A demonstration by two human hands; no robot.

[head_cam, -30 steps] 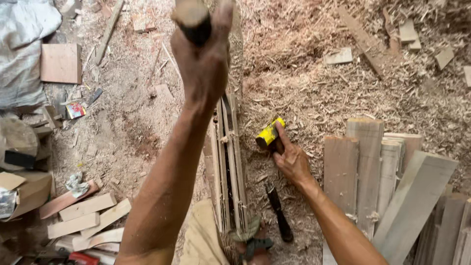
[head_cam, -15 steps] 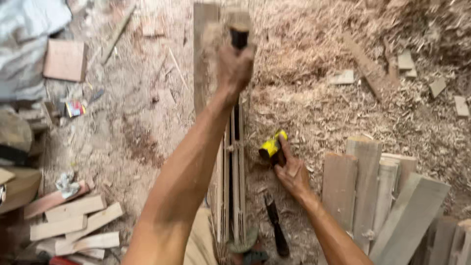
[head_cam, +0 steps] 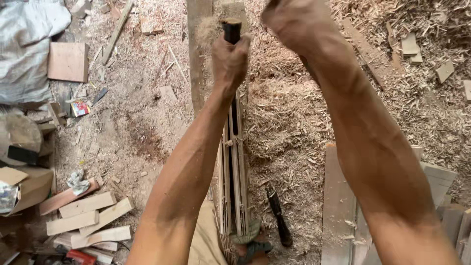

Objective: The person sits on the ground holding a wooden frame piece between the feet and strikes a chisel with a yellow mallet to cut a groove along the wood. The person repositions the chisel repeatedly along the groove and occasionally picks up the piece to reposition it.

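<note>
My left hand (head_cam: 229,58) is raised in front of me, shut around a dark tool handle (head_cam: 232,29) whose top sticks out above the fist. A puff of dust hangs beside it. Below the hand, a narrow frame of thin wooden slats (head_cam: 234,176) lies lengthwise on the sawdust floor. A long upright plank (head_cam: 197,54) lies just behind the hand. My right hand (head_cam: 289,19) is lifted high at the top edge, blurred, fingers curled. What it holds, if anything, is hidden.
A black-handled tool (head_cam: 279,218) lies on the shavings right of the frame. Flat planks (head_cam: 338,206) are stacked at lower right, short wood blocks (head_cam: 88,216) at lower left. A square board (head_cam: 68,61) and grey sheeting (head_cam: 29,29) are at upper left.
My left hand with the tool came down from overhead toward the frame. My right hand left the yellow object on the floor and rose to the top; the yellow object is no longer seen.
</note>
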